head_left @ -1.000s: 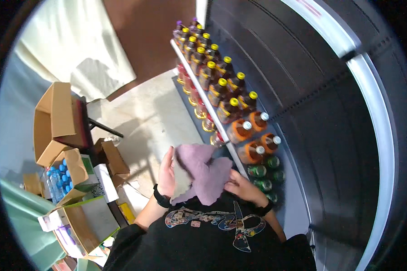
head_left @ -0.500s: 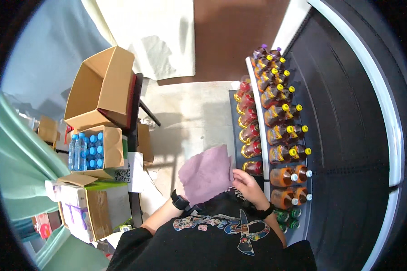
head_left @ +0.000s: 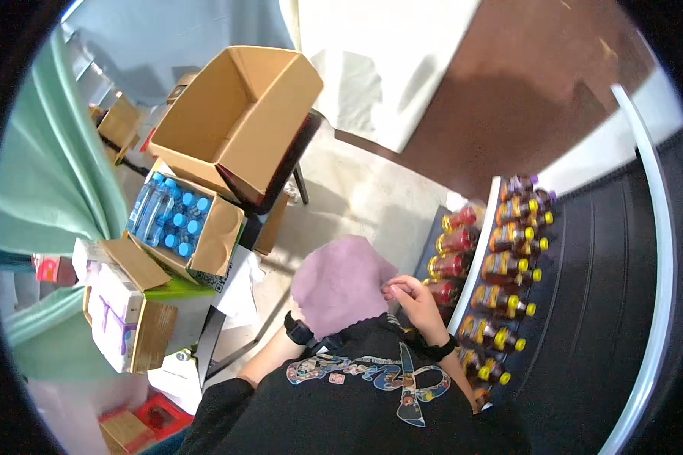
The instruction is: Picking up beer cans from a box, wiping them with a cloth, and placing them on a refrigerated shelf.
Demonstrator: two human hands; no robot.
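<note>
A mauve cloth (head_left: pixel 341 284) is spread out in front of my chest. My left hand (head_left: pixel 299 312) is mostly covered by it; only a sliver near the black wristband shows, so its fingers are hidden. At the cloth's right edge, my right hand (head_left: pixel 416 305) has its fingers curled and the fingertips meeting the edge in a pinch. A dark band circles that wrist too.
On my right, a black-walled shelf unit (head_left: pixel 592 280) holds rows of dark drink bottles (head_left: pixel 501 269), with red bottles (head_left: pixel 455 241) on a lower level. On my left stand an open carton (head_left: pixel 262 136), a box of blue-capped bottles (head_left: pixel 224 239) and another box (head_left: pixel 155 334).
My view has turned to the right, so the boxes and shelf appear tilted and shifted. The cloth stays in front of me, its outline now rounder; my right hand remains at its edge.
</note>
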